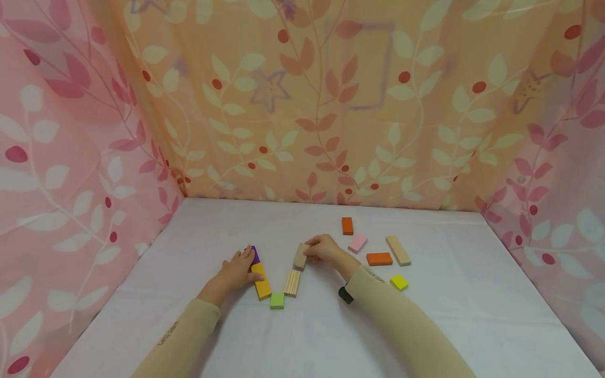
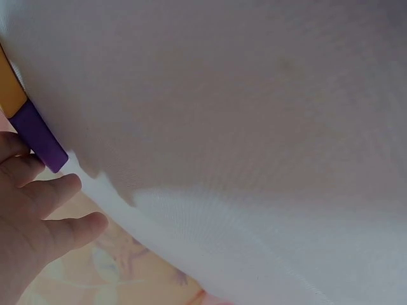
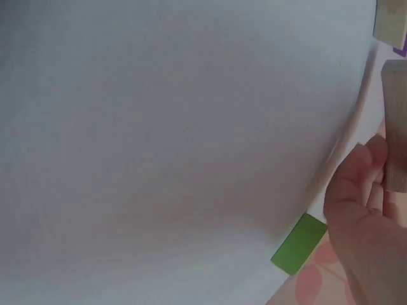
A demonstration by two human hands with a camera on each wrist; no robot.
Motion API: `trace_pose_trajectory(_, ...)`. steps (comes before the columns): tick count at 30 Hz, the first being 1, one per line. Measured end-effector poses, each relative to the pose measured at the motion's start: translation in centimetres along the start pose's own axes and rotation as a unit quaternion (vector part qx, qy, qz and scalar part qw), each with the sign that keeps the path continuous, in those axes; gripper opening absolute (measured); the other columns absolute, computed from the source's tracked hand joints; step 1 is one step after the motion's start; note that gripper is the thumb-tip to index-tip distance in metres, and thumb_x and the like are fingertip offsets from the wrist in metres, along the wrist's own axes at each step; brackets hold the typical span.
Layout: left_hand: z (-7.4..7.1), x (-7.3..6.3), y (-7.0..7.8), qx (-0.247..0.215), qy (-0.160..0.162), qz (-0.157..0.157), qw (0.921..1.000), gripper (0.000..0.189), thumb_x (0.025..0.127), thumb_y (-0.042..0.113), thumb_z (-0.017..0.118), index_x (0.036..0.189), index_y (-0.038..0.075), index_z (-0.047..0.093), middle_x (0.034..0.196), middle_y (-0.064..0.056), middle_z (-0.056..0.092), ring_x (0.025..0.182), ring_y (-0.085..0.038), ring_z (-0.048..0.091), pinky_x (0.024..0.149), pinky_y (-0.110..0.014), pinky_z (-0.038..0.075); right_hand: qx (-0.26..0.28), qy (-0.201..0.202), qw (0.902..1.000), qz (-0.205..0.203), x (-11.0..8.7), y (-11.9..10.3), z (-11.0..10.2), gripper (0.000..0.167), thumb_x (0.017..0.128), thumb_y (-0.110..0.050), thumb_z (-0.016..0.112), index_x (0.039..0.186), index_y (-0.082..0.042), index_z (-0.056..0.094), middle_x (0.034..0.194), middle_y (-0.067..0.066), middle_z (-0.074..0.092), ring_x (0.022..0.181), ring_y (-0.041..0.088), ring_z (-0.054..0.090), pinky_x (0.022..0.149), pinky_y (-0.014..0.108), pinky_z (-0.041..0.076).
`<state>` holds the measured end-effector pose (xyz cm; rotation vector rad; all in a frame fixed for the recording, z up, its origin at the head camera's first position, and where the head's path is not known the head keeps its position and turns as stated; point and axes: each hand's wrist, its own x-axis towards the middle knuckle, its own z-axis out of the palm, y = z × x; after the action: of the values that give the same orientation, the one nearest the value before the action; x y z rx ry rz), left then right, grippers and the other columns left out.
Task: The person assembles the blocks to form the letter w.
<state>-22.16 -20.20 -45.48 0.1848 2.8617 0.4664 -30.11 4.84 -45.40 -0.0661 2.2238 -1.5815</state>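
Note:
My right hand [image 1: 326, 249] pinches a plain wooden block [image 1: 300, 256] by its right side, just beyond a striped wooden block [image 1: 292, 283]. The same plain block stands at the right edge of the right wrist view, against the fingertips [image 3: 376, 149]. My left hand [image 1: 236, 270] rests along the left row, with fingers spread on a purple block [image 1: 256, 255] and the thumb by a yellow-orange block [image 1: 262, 289]. In the left wrist view, fingers touch the purple block [image 2: 39, 136]. A light green block [image 1: 277, 301] lies between the near ends of both rows.
To the right lie two orange blocks [image 1: 347, 226], a pink block [image 1: 357, 243], a long wooden block [image 1: 398, 250] and a yellow block [image 1: 399, 282]. A green block [image 3: 299, 244] shows in the right wrist view. Patterned curtains [image 1: 307, 105] border the white table [image 1: 227, 215].

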Motion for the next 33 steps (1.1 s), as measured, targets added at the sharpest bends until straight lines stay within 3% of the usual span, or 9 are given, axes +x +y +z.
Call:
trace_pose_trajectory(10,0.0,0.0,0.0,0.0,0.001,0.003,1.0,0.086,0.09,0.043,0.066,0.145,-0.012,0.03,0.155,-0.027,0.02,0.138,-0.052,0.02,0.102,-0.074,0.018,-0.06,0.013,0.9976,-0.03,-0.2,0.0,0.8,0.026,0.085,0.0,0.07,0.11,0.007,0.065,0.084,0.007,0.064,0.066,0.01,0.057,0.055,0.02,0.045)
trace_pose_trajectory(20,0.2,0.1,0.0,0.004,-0.002,-0.003,1.0,0.087,0.09,0.043,0.066,0.147,-0.01,0.028,0.156,-0.027,0.019,0.139,-0.052,0.019,0.103,-0.074,0.018,-0.144,0.018,0.9882,-0.049,-0.3,0.1,1.3,0.032,0.081,-0.001,0.073,0.111,0.005,0.064,0.082,0.005,0.058,0.065,0.012,0.05,0.054,0.02,0.043)
trace_pose_trajectory(33,0.2,0.2,-0.1,0.004,0.001,-0.004,1.0,0.086,0.089,0.044,0.067,0.145,-0.011,0.031,0.155,-0.027,0.021,0.138,-0.054,0.017,0.103,-0.074,0.016,-0.143,-0.004,0.989,-0.038,-0.6,-0.2,1.3,0.031,0.083,-0.002,0.074,0.113,0.002,0.066,0.089,0.006,0.058,0.07,0.013,0.05,0.058,0.02,0.043)
